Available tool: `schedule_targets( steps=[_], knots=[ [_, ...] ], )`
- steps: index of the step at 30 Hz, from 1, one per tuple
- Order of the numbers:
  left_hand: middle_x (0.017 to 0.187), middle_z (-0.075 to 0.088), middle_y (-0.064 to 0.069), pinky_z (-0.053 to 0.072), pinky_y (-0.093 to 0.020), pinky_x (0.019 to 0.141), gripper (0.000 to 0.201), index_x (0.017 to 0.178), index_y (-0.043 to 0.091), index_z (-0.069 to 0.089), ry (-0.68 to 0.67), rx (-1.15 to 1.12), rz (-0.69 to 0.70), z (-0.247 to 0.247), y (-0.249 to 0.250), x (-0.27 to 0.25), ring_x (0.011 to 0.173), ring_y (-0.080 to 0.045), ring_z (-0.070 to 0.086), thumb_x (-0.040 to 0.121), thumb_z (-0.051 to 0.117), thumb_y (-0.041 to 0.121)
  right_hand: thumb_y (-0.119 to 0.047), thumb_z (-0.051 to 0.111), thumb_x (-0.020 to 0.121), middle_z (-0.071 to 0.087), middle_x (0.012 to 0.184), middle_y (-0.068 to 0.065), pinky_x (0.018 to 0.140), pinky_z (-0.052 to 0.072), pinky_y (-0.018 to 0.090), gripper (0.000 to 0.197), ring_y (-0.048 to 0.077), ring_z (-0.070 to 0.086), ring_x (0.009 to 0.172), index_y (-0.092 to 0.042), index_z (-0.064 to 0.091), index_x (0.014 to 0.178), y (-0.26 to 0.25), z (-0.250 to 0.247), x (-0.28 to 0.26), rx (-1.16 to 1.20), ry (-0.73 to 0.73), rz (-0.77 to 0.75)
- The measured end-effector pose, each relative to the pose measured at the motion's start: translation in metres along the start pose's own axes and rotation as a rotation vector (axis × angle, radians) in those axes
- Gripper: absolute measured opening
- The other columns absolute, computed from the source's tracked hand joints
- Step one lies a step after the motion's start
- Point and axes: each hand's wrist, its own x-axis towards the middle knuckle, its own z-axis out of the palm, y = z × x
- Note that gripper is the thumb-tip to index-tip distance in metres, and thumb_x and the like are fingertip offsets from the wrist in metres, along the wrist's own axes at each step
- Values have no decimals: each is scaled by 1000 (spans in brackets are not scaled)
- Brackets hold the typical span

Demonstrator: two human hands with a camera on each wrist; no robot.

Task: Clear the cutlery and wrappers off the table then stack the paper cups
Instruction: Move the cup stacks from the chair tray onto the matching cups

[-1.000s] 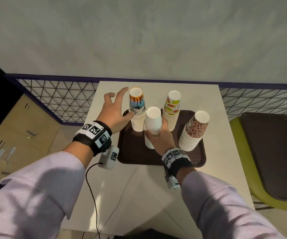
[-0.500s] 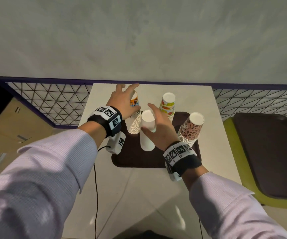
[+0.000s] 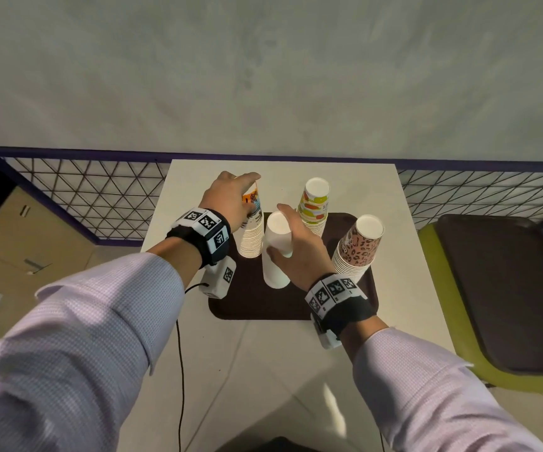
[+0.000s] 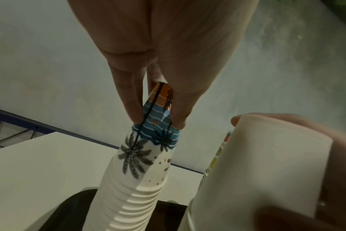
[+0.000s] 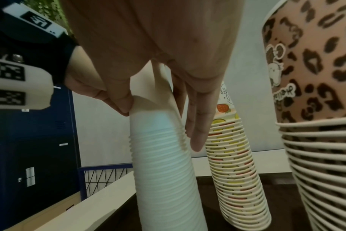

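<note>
We saw four upside-down stacks of paper cups standing on a dark brown tray (image 3: 345, 308) in the middle of the head view, the tray resting on a pale table (image 3: 263, 370).

Our left hand (image 3: 227, 199) sat over the top of the palm-tree stack (image 3: 251, 236) at the tray's upper left corner. In the left wrist view its fingers (image 4: 128, 100) and thumb reached down on either side of the topmost printed cup and pinched it.

Our right hand (image 3: 299, 246) was on the plain white stack (image 3: 276, 256), just right of the palm-tree stack and lower in the frame. In the right wrist view the thumb (image 5: 120, 101) pressed the left side of the top cup and the fingers (image 5: 198, 125) lay along its right side, so the hand gripped the top of that stack.

The fruit-print stack (image 3: 315, 203) stood above and to the right of the white one, near but apart from it. The leopard-print stack (image 3: 360, 246) leaned at the tray's right edge, just right of our right hand.

A black cable (image 3: 180, 370) ran from the left wrist device down the table toward the bottom of the frame. A green chair with a dark seat (image 3: 508, 288) stood at the right edge, and a wire-mesh railing (image 3: 94, 197) crossed behind the table.
</note>
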Motion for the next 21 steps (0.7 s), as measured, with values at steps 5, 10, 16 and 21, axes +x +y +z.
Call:
schedule_targets(
  steps=[5, 10, 16, 21],
  knots=[
    [141, 49, -13, 49, -43, 100, 64, 151, 39, 41, -14, 34, 13, -2, -3, -8, 125, -35, 54, 95, 68, 22, -19, 80, 83, 53, 147, 4, 100, 39, 23, 90, 26, 55, 130, -20, 28, 156, 1, 1, -1, -5, -16, 5],
    [142, 47, -12, 47, -43, 103, 63, 151, 39, 41, -28, 24, 17, -6, -10, -20, 128, -33, 52, 96, 66, 21, -24, 78, 85, 52, 146, 8, 98, 44, 29, 99, 27, 59, 124, -18, 13, 159, -2, -1, -1, 80, -67, 166],
    [143, 46, -11, 47, -43, 105, 63, 151, 41, 40, -44, 0, 5, -8, -18, -33, 129, -33, 50, 96, 65, 21, -20, 80, 81, 58, 130, 8, 95, 47, 34, 67, 23, 57, 118, -12, 44, 137, 0, 3, -2, 105, -77, 179],
    [142, 46, -11, 47, -43, 103, 62, 150, 41, 40, -47, 14, 0, -10, -23, -42, 128, -33, 51, 96, 65, 22, -29, 80, 82, 57, 139, 4, 96, 41, 31, 74, 24, 55, 126, -20, 40, 143, 11, 6, 0, 104, -115, 244]
  ],
)
